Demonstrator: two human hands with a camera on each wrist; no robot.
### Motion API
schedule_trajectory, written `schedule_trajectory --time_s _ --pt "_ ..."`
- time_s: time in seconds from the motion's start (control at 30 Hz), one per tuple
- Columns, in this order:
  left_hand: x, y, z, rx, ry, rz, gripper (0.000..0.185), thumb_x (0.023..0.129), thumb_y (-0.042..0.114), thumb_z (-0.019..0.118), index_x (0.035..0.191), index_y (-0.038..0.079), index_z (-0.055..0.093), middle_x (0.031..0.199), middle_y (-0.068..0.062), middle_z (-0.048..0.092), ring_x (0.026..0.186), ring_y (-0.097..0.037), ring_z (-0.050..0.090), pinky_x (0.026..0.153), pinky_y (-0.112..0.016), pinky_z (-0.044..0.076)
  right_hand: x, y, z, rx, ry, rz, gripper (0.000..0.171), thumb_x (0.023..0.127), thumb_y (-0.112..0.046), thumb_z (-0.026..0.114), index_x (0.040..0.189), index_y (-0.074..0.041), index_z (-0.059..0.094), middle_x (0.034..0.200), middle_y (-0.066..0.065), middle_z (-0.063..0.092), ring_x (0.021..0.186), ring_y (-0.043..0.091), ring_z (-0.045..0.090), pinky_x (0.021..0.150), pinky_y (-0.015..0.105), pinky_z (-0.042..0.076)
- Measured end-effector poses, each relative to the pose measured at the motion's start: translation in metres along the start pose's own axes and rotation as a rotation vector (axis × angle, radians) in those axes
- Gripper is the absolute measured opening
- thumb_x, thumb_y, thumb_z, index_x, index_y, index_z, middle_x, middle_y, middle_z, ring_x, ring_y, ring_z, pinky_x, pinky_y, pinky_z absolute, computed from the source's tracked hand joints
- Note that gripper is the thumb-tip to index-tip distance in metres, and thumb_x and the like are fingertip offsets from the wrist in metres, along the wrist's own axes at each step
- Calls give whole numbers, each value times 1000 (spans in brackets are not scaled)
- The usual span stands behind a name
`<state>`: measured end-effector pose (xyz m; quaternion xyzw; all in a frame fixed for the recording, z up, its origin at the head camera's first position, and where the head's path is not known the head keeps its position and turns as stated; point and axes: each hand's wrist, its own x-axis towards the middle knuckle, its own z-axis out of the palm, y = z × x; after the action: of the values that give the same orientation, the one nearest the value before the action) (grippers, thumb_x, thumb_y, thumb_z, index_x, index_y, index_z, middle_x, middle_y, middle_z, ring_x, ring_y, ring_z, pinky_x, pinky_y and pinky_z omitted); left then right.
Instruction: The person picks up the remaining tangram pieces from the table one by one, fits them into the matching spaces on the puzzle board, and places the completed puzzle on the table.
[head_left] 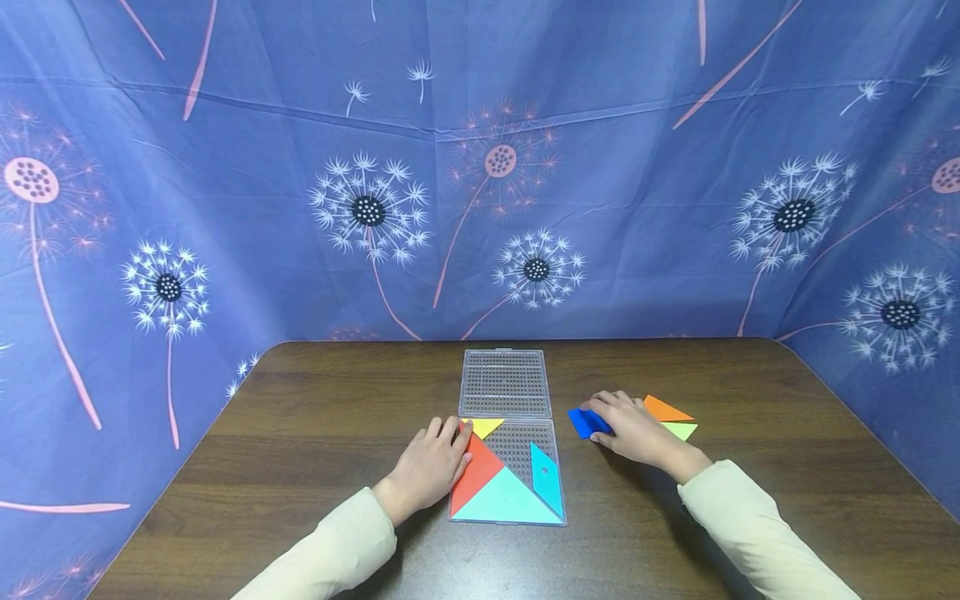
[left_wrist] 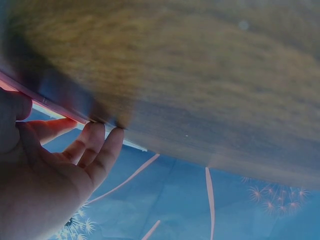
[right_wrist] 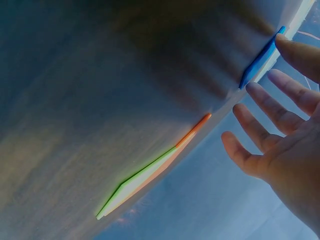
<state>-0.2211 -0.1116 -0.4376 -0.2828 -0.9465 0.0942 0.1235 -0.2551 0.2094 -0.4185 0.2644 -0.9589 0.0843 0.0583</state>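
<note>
In the head view, my left hand (head_left: 429, 465) rests on the left edge of a clear hinged case, its thumb and fingertips over the large red triangle (head_left: 480, 471) and beside a small yellow triangle (head_left: 486, 427). The left wrist view shows the left hand (left_wrist: 60, 165) with its fingertips along the case edge. A large mint triangle (head_left: 506, 498) and a turquoise parallelogram (head_left: 547, 481) lie in the case's gridded tray (head_left: 517, 446). My right hand (head_left: 633, 425) is over a blue piece (head_left: 579, 423) on the table, thumb and fingers spread about it. No firm grip shows.
The case's gridded lid (head_left: 505, 383) lies unfolded behind the tray. Right of the right hand, an orange triangle (head_left: 666, 409) and a yellow-green piece (head_left: 681, 430) lie on the wooden table (head_left: 330, 400). A blue patterned cloth (head_left: 622, 208) hangs behind the table.
</note>
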Motion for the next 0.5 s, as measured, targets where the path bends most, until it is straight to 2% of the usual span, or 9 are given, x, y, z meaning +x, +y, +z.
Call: schedule_trajectory --time_s 0.5 --pt "0 0 2 1 -6 -5 46 95 38 42 131 11 50 119 -10 49 96 -22 46 78 -32 46 3 4 -1 -1 -13 29 41 80 -20 69 117 -6 58 118 16 56 104 37 52 76 54 41"
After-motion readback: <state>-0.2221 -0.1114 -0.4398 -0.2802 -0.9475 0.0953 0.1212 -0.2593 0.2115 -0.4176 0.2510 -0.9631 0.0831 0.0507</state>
